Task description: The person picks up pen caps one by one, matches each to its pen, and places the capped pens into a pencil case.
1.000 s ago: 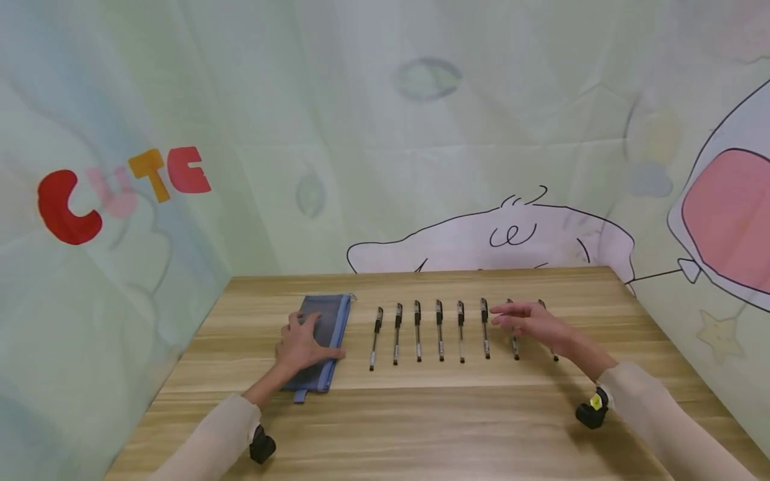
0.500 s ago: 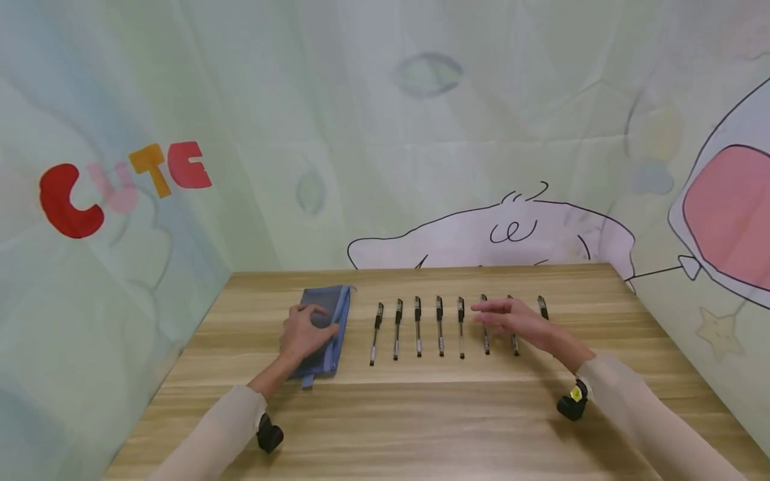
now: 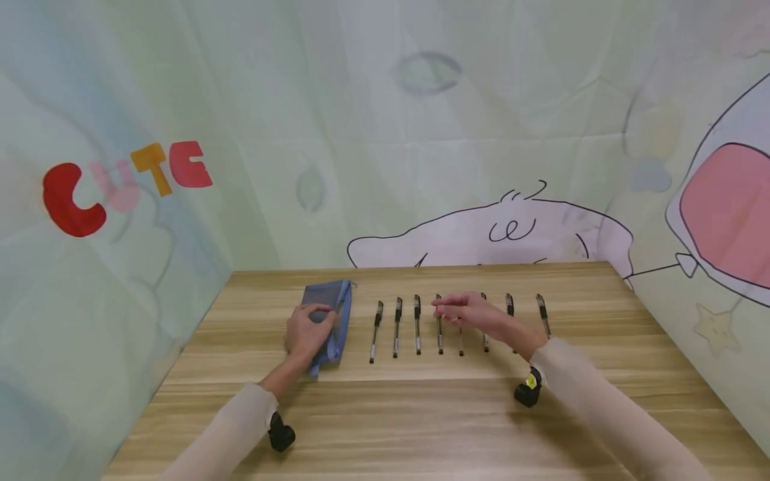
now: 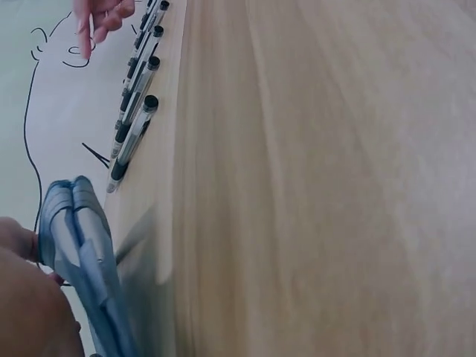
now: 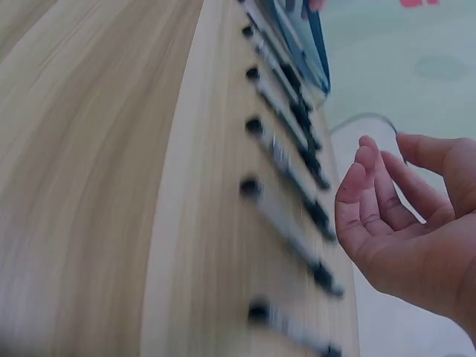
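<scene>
My left hand [image 3: 305,331] grips a blue mesh zip pouch [image 3: 323,292] at the left of the table, thumb at its zip side. In the left wrist view, the pouch [image 4: 95,260] stands tilted up on edge, with its two blue zip bands side by side. A row of several black-capped clear gel pens [image 3: 418,324] lies to the right of the pouch, roughly parallel. Over the middle of that row is my right hand [image 3: 478,314], fingers loosely bent and holding nothing; it overlaps some of the pens. The right wrist view shows the fingers [image 5: 364,197] beyond the pens' capped ends.
The wooden table [image 3: 385,427] ends at a printed cloth backdrop [image 3: 385,133] behind and at both sides. A lone pen [image 3: 543,307] lies at the right end of the row, beyond my right forearm. Black cameras sit on both wrists.
My right hand has moved left along the row, from the right-hand pens to the middle ones. The pouch has tilted up in my left hand, and its lower end has shifted away from me.
</scene>
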Motion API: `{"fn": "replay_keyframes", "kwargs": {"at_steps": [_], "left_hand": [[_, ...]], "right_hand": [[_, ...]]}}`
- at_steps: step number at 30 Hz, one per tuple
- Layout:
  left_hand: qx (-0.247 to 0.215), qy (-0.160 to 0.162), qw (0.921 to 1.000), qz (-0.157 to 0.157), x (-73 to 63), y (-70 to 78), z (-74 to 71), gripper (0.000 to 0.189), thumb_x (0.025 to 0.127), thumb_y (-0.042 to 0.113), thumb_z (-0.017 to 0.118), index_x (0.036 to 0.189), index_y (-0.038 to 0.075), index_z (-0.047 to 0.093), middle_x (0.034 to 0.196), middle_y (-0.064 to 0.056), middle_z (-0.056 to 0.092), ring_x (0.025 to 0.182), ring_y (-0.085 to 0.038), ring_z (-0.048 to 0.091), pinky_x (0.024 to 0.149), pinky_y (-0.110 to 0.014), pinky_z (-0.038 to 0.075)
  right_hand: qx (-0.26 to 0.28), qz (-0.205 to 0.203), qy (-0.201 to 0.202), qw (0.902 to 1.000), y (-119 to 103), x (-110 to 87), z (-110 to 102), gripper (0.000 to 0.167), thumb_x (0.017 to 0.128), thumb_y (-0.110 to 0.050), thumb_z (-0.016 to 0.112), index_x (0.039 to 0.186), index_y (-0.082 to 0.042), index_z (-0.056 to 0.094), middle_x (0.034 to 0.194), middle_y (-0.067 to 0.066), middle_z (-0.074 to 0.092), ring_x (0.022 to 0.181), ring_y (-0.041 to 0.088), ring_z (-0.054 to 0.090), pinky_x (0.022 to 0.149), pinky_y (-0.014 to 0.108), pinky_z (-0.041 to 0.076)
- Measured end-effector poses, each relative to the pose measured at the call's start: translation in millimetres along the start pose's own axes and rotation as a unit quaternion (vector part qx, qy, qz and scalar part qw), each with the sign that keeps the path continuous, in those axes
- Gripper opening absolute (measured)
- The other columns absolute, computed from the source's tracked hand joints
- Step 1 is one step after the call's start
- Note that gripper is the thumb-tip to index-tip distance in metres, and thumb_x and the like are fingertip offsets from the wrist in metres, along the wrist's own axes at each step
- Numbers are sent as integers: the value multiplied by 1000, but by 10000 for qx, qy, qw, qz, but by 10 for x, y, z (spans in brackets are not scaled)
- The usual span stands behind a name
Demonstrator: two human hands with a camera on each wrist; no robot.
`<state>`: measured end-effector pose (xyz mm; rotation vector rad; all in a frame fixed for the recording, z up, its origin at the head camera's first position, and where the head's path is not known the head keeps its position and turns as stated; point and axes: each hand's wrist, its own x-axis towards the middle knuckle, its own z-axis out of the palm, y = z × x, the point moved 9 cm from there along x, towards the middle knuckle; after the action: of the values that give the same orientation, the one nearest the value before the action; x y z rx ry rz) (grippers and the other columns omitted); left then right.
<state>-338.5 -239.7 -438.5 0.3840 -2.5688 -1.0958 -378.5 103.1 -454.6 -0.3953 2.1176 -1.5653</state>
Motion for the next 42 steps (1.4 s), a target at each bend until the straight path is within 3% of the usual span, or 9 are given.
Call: {"fn": "replay_keyframes", "kwargs": {"at_steps": [4, 11, 18, 21, 25, 27, 31, 35, 42], "left_hand": [[-330, 261, 9991, 71, -42, 1, -18, 26, 86, 26, 74, 102, 6, 79, 121, -20, 69, 115, -40, 64, 94, -55, 51], [-544, 326, 9980, -25, -70, -57, 2, 24, 88, 25, 74, 102, 6, 78, 121, -19, 69, 116, -38, 63, 100, -56, 47], [-647, 548, 9964, -53, -84, -102, -6, 22, 85, 23, 74, 98, 6, 79, 114, -18, 72, 113, -37, 64, 100, -53, 47], [-757, 614, 9952, -79, -83, -110, -11, 21, 85, 23, 73, 98, 7, 79, 112, -17, 73, 113, -36, 65, 101, -51, 48], [-797, 629, 9947, -129, -74, -124, -8, 22, 86, 22, 72, 99, 6, 79, 113, -18, 73, 114, -36, 65, 102, -52, 47], [-772, 610, 9951, -136, -74, -128, -4, 22, 87, 22, 72, 99, 6, 79, 114, -18, 73, 114, -36, 65, 102, -52, 47], [-749, 570, 9955, -50, -86, -104, 21, 21, 87, 21, 72, 99, 6, 79, 113, -17, 73, 113, -36, 65, 101, -52, 46], [-640, 588, 9962, 100, -100, -79, 31, 19, 86, 22, 74, 97, 7, 79, 111, -16, 74, 112, -35, 65, 101, -52, 46], [-474, 629, 9968, 125, -96, -96, 36, 19, 85, 22, 74, 96, 8, 79, 110, -15, 73, 110, -36, 65, 99, -53, 45]], "right_hand": [[164, 50, -100, 9998, -91, 187, 247, 40, 106, -18, 56, 142, 0, 57, 128, 16, 69, 112, 24, 66, 100, 37, 60], [617, 3, -225, 9978, -213, 491, 639, 39, 107, -14, 54, 141, 3, 57, 125, 19, 70, 103, 16, 68, 92, 32, 62], [664, 168, 302, 9972, -280, 751, 785, 33, 103, -9, 60, 131, 8, 61, 108, 18, 74, 85, 15, 70, 76, 26, 63], [299, 71, 637, 9975, -347, 810, 787, 32, 99, -5, 64, 127, 11, 63, 98, 20, 75, 71, 13, 68, 70, 27, 64], [-858, -289, 809, 9926, -428, 892, 832, 25, 96, -4, 68, 110, 16, 69, 82, 21, 76, 57, 12, 68, 60, 24, 63], [-1612, -388, 845, 9825, -443, 945, 868, 21, 94, -7, 72, 92, 14, 74, 71, 17, 75, 51, 10, 67, 51, 19, 58], [-2686, -259, 959, 9581, -443, 1035, 915, 34, 90, -14, 79, 60, 1, 72, 54, 9, 70, 40, 5, 58, 41, 14, 44], [-2857, -29, 1064, 9524, -464, 1081, 970, 37, 85, -12, 83, 53, -4, 66, 45, 3, 61, 37, 5, 53, 39, 15, 43], [-2520, 289, 1144, 9605, -498, 1128, 1034, 40, 83, -5, 83, 53, -7, 57, 42, -1, 52, 38, 9, 54, 38, 16, 49]]}}
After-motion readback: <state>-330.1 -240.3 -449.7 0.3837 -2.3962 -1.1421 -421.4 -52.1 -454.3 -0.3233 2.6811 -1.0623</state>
